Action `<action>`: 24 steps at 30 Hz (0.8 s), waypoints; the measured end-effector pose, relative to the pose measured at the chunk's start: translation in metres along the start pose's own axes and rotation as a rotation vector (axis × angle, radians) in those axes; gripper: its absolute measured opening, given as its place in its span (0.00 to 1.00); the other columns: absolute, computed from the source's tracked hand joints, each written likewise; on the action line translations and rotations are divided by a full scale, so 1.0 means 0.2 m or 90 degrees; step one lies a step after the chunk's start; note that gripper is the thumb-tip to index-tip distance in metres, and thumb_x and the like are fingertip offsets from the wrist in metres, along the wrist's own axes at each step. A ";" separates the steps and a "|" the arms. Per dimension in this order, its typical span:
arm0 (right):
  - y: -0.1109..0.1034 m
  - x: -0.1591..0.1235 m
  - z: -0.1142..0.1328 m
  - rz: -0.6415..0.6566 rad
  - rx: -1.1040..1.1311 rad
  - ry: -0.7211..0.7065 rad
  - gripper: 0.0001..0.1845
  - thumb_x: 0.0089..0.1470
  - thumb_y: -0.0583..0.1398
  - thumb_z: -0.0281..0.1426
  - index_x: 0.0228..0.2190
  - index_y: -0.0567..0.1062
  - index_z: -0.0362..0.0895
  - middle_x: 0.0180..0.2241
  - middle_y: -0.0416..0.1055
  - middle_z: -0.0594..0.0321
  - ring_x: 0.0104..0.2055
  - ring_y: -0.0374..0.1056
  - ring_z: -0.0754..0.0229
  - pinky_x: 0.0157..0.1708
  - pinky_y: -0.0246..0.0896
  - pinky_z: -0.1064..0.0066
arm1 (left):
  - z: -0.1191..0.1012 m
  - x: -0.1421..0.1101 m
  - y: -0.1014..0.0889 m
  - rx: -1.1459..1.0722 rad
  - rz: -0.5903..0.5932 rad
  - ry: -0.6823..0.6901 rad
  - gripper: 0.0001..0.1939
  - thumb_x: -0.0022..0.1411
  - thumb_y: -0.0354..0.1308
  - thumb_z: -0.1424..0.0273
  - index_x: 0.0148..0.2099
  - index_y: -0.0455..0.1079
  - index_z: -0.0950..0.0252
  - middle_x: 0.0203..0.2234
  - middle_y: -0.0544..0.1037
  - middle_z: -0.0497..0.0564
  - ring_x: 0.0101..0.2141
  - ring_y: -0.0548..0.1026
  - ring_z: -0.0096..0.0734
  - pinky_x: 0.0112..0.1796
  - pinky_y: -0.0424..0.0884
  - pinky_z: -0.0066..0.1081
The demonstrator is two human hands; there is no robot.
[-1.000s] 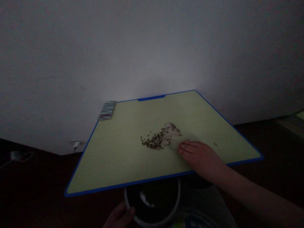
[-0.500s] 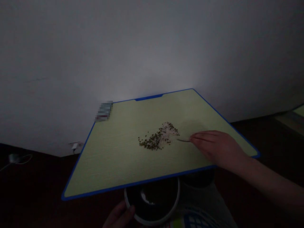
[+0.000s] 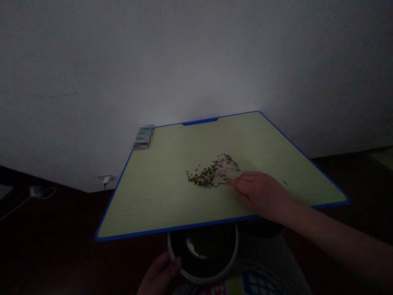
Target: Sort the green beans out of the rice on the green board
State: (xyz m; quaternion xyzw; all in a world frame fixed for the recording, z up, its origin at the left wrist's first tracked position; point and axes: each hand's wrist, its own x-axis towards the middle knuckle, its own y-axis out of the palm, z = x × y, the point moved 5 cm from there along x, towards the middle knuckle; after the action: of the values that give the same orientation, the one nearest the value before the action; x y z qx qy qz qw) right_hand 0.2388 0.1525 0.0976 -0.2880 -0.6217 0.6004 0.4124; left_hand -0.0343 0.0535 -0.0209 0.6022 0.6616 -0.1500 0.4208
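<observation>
On the pale yellow-green board [image 3: 147,196] with a blue edge lies a loose pile of small dark green beans [image 3: 204,177] mixed with white grains that look like rice [image 3: 225,164]. My right hand [image 3: 260,194] is closed in a pinch on a thin stick-like tool [image 3: 223,182], whose tip is at the near right side of the pile. Dim light hides the tool's exact kind. Below the board's near edge, my left hand [image 3: 161,272] grips the left rim of a dark bowl with a pale rim [image 3: 211,278]. Dark contents inside the bowl are hard to make out.
A blurred-out small item [image 3: 143,137] sits at the board's far left corner. A small dark sliver [image 3: 285,182] lies right of my hand. The wall [image 3: 196,61] rises behind the board. A plug with a cable [image 3: 106,180] is at the wall's left.
My right hand has moved left with the thin tool, bringing its tip to the pile. The small dark sliver now shows on the board. My left hand stays on the bowl; the view has shifted slightly.
</observation>
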 end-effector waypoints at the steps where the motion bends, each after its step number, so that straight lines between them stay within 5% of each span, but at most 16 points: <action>1: 0.00 0.00 0.01 0.000 0.000 -0.012 0.16 0.54 0.54 0.22 0.41 0.78 0.38 0.34 0.79 0.56 0.36 0.73 0.55 0.38 0.67 0.65 | 0.01 0.00 -0.01 -0.003 0.003 -0.001 0.17 0.42 0.71 0.65 0.37 0.80 0.65 0.33 0.85 0.59 0.41 0.80 0.53 0.47 0.70 0.44; 24: -0.04 -0.09 0.08 -0.066 0.033 -0.095 0.14 0.55 0.53 0.23 0.37 0.78 0.39 0.30 0.78 0.56 0.33 0.72 0.57 0.35 0.67 0.66 | 0.00 0.00 0.05 -0.036 0.094 -0.023 0.16 0.48 0.68 0.68 0.41 0.79 0.67 0.36 0.85 0.61 0.41 0.80 0.53 0.49 0.69 0.46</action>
State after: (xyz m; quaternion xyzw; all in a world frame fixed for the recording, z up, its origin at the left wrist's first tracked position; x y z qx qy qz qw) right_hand 0.2356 0.1285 0.1042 -0.1991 -0.6490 0.6141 0.4024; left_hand -0.0246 0.0567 -0.0175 0.6343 0.6116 -0.1106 0.4599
